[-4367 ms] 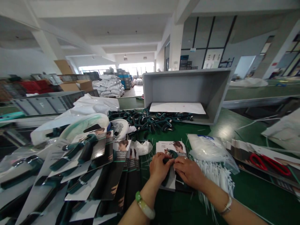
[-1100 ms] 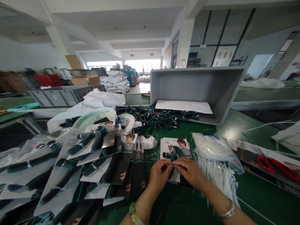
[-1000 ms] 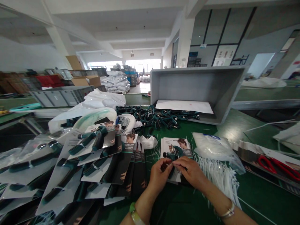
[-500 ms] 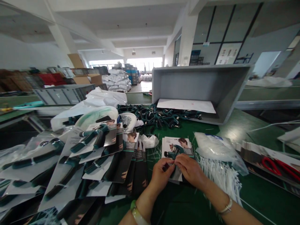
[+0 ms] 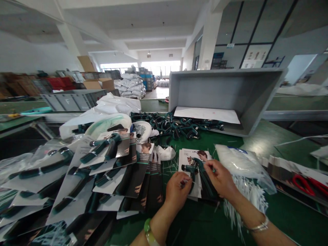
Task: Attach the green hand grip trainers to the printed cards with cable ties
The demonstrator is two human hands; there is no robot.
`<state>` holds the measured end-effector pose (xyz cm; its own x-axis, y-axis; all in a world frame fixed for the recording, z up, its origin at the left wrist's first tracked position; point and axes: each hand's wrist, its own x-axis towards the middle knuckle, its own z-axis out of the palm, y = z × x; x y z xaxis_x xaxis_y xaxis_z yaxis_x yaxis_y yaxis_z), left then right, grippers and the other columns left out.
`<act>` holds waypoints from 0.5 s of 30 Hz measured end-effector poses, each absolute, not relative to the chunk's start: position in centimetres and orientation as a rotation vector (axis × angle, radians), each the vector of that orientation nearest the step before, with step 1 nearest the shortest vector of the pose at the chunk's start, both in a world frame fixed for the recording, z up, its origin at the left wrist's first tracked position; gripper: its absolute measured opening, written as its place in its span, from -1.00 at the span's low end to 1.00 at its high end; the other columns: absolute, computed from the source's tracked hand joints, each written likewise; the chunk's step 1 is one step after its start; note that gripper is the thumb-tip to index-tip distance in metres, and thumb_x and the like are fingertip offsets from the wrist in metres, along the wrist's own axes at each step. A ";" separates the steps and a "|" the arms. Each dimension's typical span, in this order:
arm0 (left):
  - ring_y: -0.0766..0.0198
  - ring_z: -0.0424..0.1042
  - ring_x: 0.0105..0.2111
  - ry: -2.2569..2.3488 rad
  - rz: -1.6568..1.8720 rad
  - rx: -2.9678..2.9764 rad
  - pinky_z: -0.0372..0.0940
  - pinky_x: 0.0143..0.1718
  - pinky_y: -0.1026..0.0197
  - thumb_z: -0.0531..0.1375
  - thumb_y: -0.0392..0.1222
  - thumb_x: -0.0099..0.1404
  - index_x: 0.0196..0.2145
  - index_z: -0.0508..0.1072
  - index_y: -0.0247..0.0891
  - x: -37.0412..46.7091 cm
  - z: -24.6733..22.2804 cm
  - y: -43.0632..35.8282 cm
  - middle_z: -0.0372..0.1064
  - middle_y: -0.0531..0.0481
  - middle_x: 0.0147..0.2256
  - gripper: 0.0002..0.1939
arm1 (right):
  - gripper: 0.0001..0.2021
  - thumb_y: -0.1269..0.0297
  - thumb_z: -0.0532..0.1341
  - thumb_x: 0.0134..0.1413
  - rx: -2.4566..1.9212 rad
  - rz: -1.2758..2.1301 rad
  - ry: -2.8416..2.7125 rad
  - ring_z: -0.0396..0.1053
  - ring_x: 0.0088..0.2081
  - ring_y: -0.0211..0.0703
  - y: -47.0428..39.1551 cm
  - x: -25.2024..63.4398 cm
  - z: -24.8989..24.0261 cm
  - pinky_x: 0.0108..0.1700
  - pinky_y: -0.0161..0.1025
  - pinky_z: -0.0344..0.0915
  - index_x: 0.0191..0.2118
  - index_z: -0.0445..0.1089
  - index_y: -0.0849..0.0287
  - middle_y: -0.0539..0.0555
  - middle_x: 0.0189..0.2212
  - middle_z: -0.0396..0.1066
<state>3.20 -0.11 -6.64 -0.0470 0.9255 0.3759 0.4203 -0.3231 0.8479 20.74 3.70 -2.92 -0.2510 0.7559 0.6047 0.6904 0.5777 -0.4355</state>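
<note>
A dark green hand grip strengthener (image 5: pixel 192 167) lies on a stack of printed cards (image 5: pixel 182 155) in front of me. My left hand (image 5: pixel 177 188) is at its left handle, fingertips pinched together; what they hold is too small to make out. Just right of the other handle, my right hand (image 5: pixel 220 177) is raised with curled, closed fingers, and anything in them is hidden. Beside my right wrist, a bunch of white cable ties (image 5: pixel 247 196) spills from a clear plastic bag (image 5: pixel 241 160).
Carded grip strengtheners (image 5: pixel 102 148) are piled on the left. Behind lie a white bowl of small metal parts (image 5: pixel 140 131), a heap of loose grip strengtheners (image 5: pixel 171 126) and a tipped grey crate (image 5: pixel 212 89). Red-handled scissors (image 5: pixel 303 184) rest on cards at right.
My hands, together over the grip strengthener before, are now apart. The right hand has moved right and slightly up, uncovering the right handle; the left stays near the left handle.
</note>
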 end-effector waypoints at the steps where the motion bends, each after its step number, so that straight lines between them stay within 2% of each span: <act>1: 0.37 0.30 -0.41 1.401 1.369 1.755 0.22 -0.35 0.32 0.14 -0.30 0.15 -0.46 0.41 -0.25 3.3 -6.6 -0.1 0.35 0.02 -0.41 -0.94 | -0.86 0.23 0.07 0.14 -1.107 0.153 -2.128 0.33 -0.27 -0.16 3.5 20.6 -2.8 -0.23 -0.24 0.27 -0.23 0.29 0.14 0.07 -0.31 0.37; 4: 0.35 0.31 -0.40 1.364 1.382 1.767 0.21 -0.35 0.32 0.14 -0.31 0.14 -0.47 0.41 -0.25 3.6 -6.6 -0.2 0.35 0.03 -0.43 -0.93 | -0.85 0.27 0.08 0.14 -0.947 0.190 -2.371 0.33 -0.23 -0.15 2.9 19.7 -2.9 -0.18 -0.22 0.24 -0.23 0.35 0.13 0.07 -0.30 0.41; 8: 0.36 0.31 -0.40 1.392 1.334 1.765 0.21 -0.34 0.31 0.14 -0.34 0.12 -0.49 0.42 -0.24 3.7 -6.5 -0.2 0.36 0.04 -0.43 -0.92 | -0.82 0.35 0.00 0.16 -0.914 0.182 -2.354 0.30 -0.31 -0.16 2.5 18.1 -3.4 -0.26 -0.25 0.22 -0.36 0.32 0.17 0.08 -0.40 0.37; 11: 0.35 0.31 -0.39 1.523 1.270 1.750 0.23 -0.32 0.29 0.15 -0.32 0.10 -0.46 0.42 -0.22 3.8 -5.9 -0.3 0.37 0.05 -0.38 -0.94 | -0.82 0.33 -0.02 0.16 -1.011 0.258 -2.170 0.28 -0.37 -0.19 2.4 17.7 -3.7 -0.32 -0.28 0.21 -0.41 0.26 0.17 0.06 -0.45 0.31; 15: 0.26 0.33 -0.24 1.678 1.160 1.801 0.23 -0.21 0.23 0.16 -0.25 0.10 -0.39 0.46 -0.14 3.9 -4.9 -0.9 0.38 0.04 -0.26 -0.90 | -0.81 0.24 -0.02 0.16 -1.195 0.337 -1.751 0.28 -0.40 -0.19 2.4 18.1 -3.9 -0.33 -0.28 0.21 -0.40 0.24 0.16 0.02 -0.49 0.29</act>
